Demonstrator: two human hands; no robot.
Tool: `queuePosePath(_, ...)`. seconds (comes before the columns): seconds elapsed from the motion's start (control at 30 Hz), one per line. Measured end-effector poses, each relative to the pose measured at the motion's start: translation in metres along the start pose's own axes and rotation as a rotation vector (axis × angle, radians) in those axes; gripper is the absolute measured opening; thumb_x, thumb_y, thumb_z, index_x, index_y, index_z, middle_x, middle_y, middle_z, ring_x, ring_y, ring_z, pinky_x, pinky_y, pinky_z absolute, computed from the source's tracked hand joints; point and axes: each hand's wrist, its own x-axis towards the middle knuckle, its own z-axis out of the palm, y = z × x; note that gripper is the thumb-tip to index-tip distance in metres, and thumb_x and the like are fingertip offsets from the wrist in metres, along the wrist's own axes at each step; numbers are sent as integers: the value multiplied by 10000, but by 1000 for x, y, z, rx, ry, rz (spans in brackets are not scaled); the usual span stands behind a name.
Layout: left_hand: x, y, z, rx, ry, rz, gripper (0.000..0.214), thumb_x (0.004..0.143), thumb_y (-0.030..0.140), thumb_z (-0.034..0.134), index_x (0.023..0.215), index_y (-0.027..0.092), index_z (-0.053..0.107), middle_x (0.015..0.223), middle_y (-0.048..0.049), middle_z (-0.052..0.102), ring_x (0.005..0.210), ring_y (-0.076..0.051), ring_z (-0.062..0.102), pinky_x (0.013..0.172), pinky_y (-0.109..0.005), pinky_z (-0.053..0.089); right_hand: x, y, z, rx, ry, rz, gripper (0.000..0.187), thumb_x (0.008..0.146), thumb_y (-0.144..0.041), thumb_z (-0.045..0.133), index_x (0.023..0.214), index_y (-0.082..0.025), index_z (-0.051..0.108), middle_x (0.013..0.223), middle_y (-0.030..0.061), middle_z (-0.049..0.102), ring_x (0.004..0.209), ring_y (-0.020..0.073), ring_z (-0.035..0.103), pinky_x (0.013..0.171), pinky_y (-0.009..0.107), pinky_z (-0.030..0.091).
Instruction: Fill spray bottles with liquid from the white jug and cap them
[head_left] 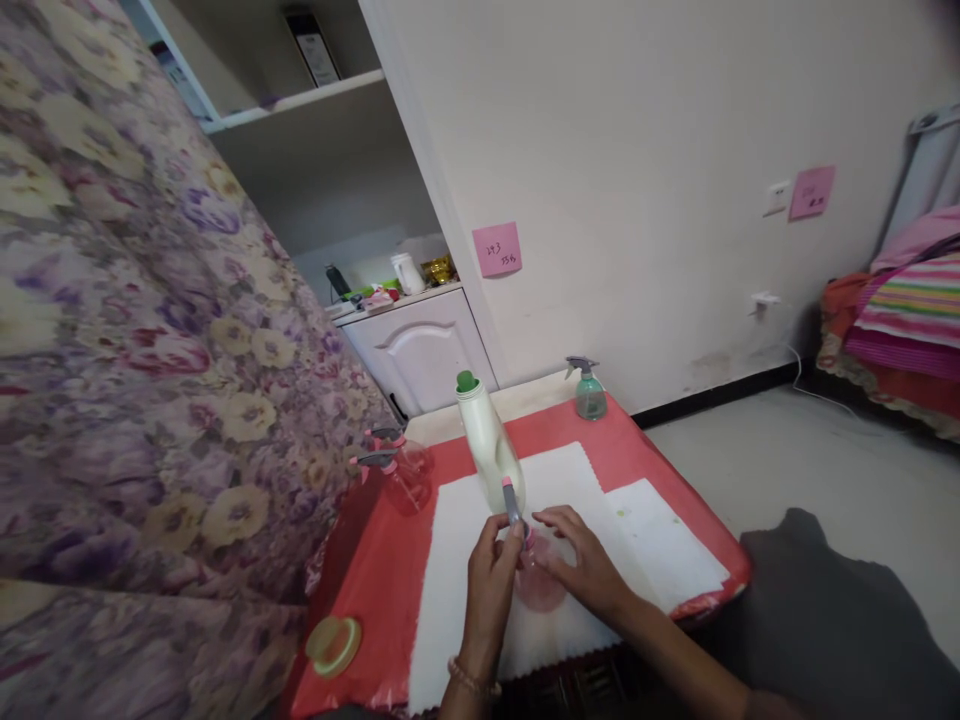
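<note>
A clear pink spray bottle (541, 590) with a grey trigger head (511, 503) stands on a white cloth in front of me. My left hand (491, 575) is closed on the trigger head, thumb and fingers pinching it near the pink collar. On the bottle's right side is my right hand (589, 570), its thumb and fingers apart and curved; whether the thumb touches the bottle is unclear. Just behind stands a pale green jug-like bottle (484, 435) with a handle, a green piece (466, 381) at its mouth.
Two pink spray bottles (407, 490) stand at the table's left edge. A green spray bottle (592, 398) is at the back right. A yellowish round lid or cup (334, 645) lies front left on the red tablecloth (382, 600). A flowered curtain (187, 400) hangs close on the left.
</note>
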Motion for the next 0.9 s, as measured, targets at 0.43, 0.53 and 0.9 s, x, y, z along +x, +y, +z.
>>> queuePosePath(0.43,1,1,6,-80,32,5,361,860,516,561,972,181,631,649,28,576,591,-142,537,578,-238,440,25,-21,0,81,-99,73,166,801,-261,649,957,-207,673,878,2,534,765,155,539,701,280,426)
queuePosePath(0.53,-2,0,6,-106,13,-9,341,863,513,565,905,181,628,635,35,550,584,-129,515,567,-223,424,25,-21,0,66,-90,76,135,803,-246,641,930,-206,664,873,0,538,763,153,533,692,274,420)
queuePosePath(0.9,0,1,7,-148,3,-31,379,834,545,587,714,186,572,578,50,501,540,-117,477,527,-214,396,22,-14,7,16,-20,52,143,794,-217,647,936,-209,659,880,2,570,750,146,548,675,261,431)
